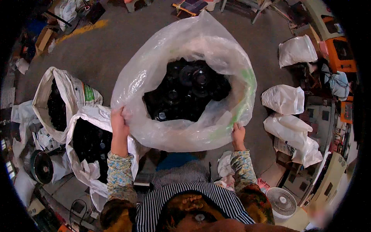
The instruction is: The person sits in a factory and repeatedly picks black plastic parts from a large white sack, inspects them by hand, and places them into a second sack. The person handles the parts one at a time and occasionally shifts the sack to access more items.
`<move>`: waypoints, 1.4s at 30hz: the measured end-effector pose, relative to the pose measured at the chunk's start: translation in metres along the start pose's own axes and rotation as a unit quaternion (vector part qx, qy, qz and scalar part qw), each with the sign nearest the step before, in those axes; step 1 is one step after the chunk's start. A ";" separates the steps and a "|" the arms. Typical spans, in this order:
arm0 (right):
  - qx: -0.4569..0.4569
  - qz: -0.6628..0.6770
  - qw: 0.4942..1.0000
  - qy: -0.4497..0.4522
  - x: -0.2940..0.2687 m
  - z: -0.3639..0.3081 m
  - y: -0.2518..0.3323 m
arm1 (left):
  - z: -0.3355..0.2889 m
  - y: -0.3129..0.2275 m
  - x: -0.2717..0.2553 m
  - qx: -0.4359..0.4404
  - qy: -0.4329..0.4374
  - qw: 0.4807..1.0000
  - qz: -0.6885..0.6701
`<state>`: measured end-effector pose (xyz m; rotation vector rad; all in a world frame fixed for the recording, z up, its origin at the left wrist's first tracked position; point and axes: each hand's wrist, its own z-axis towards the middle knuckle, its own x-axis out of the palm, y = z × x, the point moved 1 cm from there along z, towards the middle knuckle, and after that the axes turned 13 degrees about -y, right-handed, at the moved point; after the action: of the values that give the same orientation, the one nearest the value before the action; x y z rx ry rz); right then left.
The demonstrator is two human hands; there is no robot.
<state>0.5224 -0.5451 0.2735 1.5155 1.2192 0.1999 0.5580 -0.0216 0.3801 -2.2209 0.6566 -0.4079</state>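
In front of me stands a large clear plastic bag (133,83) with its mouth spread wide. Black, shiny round parts (185,87) fill the inside; their exact kind I cannot make out. My left hand (119,125) is closed on the near left part of the bag's rim. At the near right, my right hand (238,135) pinches the rim, next to a green patch on the plastic. Both forearms reach forward in patterned sleeves. The bag's underside is hidden from view.
To the left stand two white sacks, a far one (43,91) and a nearer one (94,112), both holding black parts. Several white sacks, one of them upright (284,99), line the right side. A round fan (281,201) sits at lower right, a dark fan (41,167) at lower left.
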 end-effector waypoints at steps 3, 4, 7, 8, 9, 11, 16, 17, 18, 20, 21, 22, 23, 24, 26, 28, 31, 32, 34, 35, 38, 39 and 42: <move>-0.102 -0.030 0.994 -0.002 -0.008 0.000 0.024 | -0.006 -0.009 -0.005 0.000 0.030 0.998 -0.056; -0.141 -0.061 0.988 -0.012 -0.012 0.005 0.033 | -0.001 -0.006 -0.009 -0.012 0.039 0.997 -0.060; -0.091 0.013 0.996 -0.020 -0.019 0.003 0.084 | -0.005 -0.005 -0.009 -0.046 -0.054 0.996 -0.045; -0.116 0.075 0.990 -0.039 -0.021 0.006 0.088 | -0.004 -0.004 -0.011 -0.045 -0.036 0.996 -0.062; -0.041 0.050 0.998 -0.013 -0.032 0.004 0.097 | -0.002 -0.002 -0.014 -0.047 -0.020 0.995 -0.080; -0.157 -0.082 0.984 -0.017 -0.037 -0.011 0.110 | -0.006 -0.005 -0.017 -0.040 -0.011 0.994 -0.100; -0.282 -0.261 0.923 -0.016 -0.049 -0.025 0.092 | -0.006 -0.017 -0.045 -0.054 -0.010 0.992 -0.118; -0.300 -0.266 0.916 -0.015 -0.051 -0.030 0.093 | -0.007 -0.019 -0.050 -0.066 -0.020 0.990 -0.126; -0.317 -0.270 0.909 -0.013 -0.053 -0.037 0.095 | -0.007 -0.019 -0.056 -0.063 -0.037 0.990 -0.118; -0.331 -0.278 0.902 -0.004 -0.055 -0.044 0.099 | -0.005 -0.014 -0.071 -0.059 -0.070 0.991 -0.102; -0.326 -0.281 0.903 0.004 -0.057 -0.045 0.099 | -0.001 -0.011 -0.080 -0.044 -0.051 0.994 -0.088; -0.322 -0.284 0.903 0.011 -0.058 -0.047 0.100 | 0.004 -0.009 -0.089 -0.030 -0.032 0.996 -0.075; -0.309 -0.286 0.907 0.023 -0.058 -0.049 0.102 | 0.001 -0.012 -0.088 -0.015 -0.012 0.998 -0.060; -0.296 -0.288 0.910 0.034 -0.056 -0.053 0.106 | -0.003 -0.014 -0.087 0.116 -0.046 0.991 0.038; -0.314 -0.282 0.906 0.039 -0.051 -0.058 0.108 | -0.023 -0.020 -0.073 0.367 -0.108 0.896 0.227; -0.375 -0.265 0.888 0.025 -0.047 -0.060 0.104 | -0.076 -0.054 -0.025 0.581 -0.106 0.715 0.373; -0.380 -0.286 0.879 0.043 -0.044 -0.061 0.106 | -0.094 -0.033 0.024 0.536 0.145 0.700 0.450; -0.392 -0.286 0.873 0.042 -0.044 -0.059 0.103 | -0.094 -0.020 0.044 0.537 0.266 0.638 0.483; -0.414 -0.291 0.862 0.034 -0.048 -0.057 0.098 | -0.065 0.004 0.069 0.504 0.401 0.491 0.586; -0.412 -0.302 0.859 0.034 -0.050 -0.058 0.100 | -0.037 0.025 0.074 0.472 0.411 0.413 0.661; -0.396 -0.319 0.861 0.033 -0.060 -0.059 0.102 | 0.010 0.004 0.093 0.331 0.305 0.156 0.879; -0.385 -0.318 0.865 0.034 -0.068 -0.061 0.100 | 0.038 -0.007 0.089 0.339 0.220 0.131 0.905; -0.351 -0.330 0.876 0.038 -0.078 -0.069 0.104 | 0.112 -0.034 0.049 0.477 -0.016 0.166 0.863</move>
<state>0.4999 -0.5441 0.4188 0.4263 1.4488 0.2108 0.6626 0.0362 0.3364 0.5934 1.6377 0.4516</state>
